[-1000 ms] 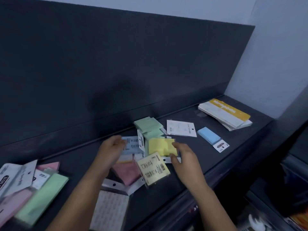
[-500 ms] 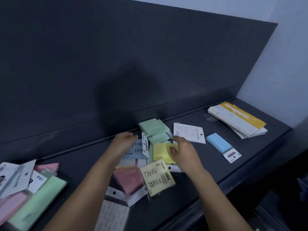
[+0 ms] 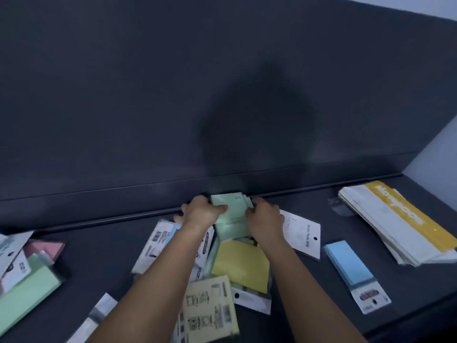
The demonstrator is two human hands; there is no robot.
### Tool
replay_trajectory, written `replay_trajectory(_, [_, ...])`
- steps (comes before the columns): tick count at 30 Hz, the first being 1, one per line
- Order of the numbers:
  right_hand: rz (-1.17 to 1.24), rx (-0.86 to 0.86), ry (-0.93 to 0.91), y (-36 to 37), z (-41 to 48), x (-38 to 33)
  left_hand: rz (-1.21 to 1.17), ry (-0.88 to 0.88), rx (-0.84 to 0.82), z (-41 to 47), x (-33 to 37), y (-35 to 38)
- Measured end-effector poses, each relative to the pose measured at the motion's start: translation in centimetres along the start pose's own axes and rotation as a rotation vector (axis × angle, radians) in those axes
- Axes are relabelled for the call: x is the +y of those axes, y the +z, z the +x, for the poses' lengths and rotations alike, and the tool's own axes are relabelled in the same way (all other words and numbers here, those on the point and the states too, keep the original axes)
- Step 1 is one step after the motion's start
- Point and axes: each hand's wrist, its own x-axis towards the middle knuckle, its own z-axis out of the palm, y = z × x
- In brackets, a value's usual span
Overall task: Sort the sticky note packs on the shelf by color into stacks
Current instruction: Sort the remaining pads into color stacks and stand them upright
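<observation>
front edge of the dark shelf (image 3: 99, 256) runs off bottom right. nearest: pale yellow pack (image 3: 209, 310), flat, glossy wrap, barcodes up, partly under the left forearm. a clear-wrapped white pack (image 3: 99, 315) pokes off the bottom edge beside it. far left, a long green pack (image 3: 24, 298) lies tilted, white label cards overlapping it, with a pink pack (image 3: 47, 247) behind. open bare shelf between that left pile and the centre pile.

centre: yellow pack (image 3: 241, 262), matte square, lies on a white header card (image 3: 249, 299) with a punched hole. right of it a blue pack (image 3: 348, 267), narrow rectangle with a white hang tab, sits alone with bare shelf on both sides. white card (image 3: 304, 237) printed "sticky note" lies flat, touching the right wrist side. a white and blue pack (image 3: 158, 243) with a barcode lies under the left arm.

farther back: left hand (image 3: 201, 212) and right hand (image 3: 265, 217) each have a curled grip holding opposite edges of the green stack (image 3: 231, 210), left thumb on top. the stack is at the back of the shelf, just beside the rear lip, pads slightly fanned.

far right: notebooks (image 3: 395, 224), white with a yellow band, edges stepped. smooth dark back panel (image 3: 148, 95) rises behind.
</observation>
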Motion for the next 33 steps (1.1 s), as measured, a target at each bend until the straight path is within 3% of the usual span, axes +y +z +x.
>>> replay_trajectory(2, [0.176, 0.01, 0.009, -0.1, 0.3, -0.2, -0.302, 0.038, -0.058, -0.1, 0.0, 0.0])
replay_trajectory(4, [0.502, -0.037, 0.04, -0.6, 0.3, -0.6, -0.577, 0.042, -0.094, -0.5, 0.0, -0.4])
replay_trajectory(7, [0.953, -0.164, 0.109, -1.4, 0.3, -1.1, -0.676, 0.067, -0.131, -1.2, 0.0, -1.5])
replay_trajectory(10, [1.203, -0.338, 0.192, -1.6, 0.4, -1.8, -0.824, 0.071, -0.177, -1.7, -0.1, -2.6])
replay_trajectory(17, [1.127, -0.474, 0.184, 1.4, 0.0, -3.3, -0.95, 0.053, -0.006, -2.6, -1.7, -4.1])
replay_trajectory(25, [1.146, -0.37, 0.097, 1.4, -2.4, -6.7, -1.049, 0.033, 0.278, -4.9, -7.3, -9.3])
replay_trajectory(33, [1.244, -0.631, -0.035, 2.8, -11.3, -17.3, -1.193, 0.045, 0.517, -12.4, -17.6, -19.7])
